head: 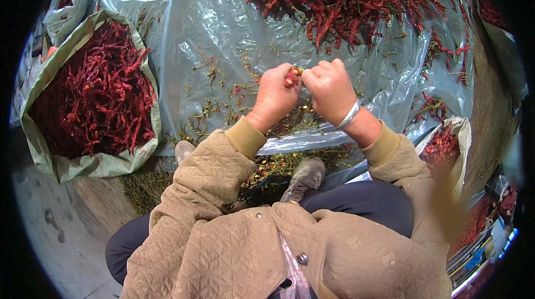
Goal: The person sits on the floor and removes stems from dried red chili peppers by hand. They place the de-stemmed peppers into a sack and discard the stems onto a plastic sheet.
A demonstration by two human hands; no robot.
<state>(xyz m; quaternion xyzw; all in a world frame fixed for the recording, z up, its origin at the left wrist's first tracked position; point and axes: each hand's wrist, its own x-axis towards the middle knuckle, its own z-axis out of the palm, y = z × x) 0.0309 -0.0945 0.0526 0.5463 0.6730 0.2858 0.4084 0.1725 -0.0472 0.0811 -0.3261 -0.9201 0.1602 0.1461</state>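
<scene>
My left hand is closed around a small bunch of dried red chillies, whose cut or broken ends show pale seeds at the top of the fist. Right beside it, my right hand, with a silver bangle on its wrist, is curled shut, its fingertips at the greenish stem end of that bunch. What lies inside the right fist is mostly hidden. Under both hands spreads a clear plastic sheet, scattered with loose chilli stems and seeds. Beyond them rises a large heap of dried red chillies.
An open woven sack full of stemless-looking red chillies stands at left. A smaller pale sack with red pieces is at right. Stems and caps litter the floor around my shoes. A blurred brown shape crosses the lower right.
</scene>
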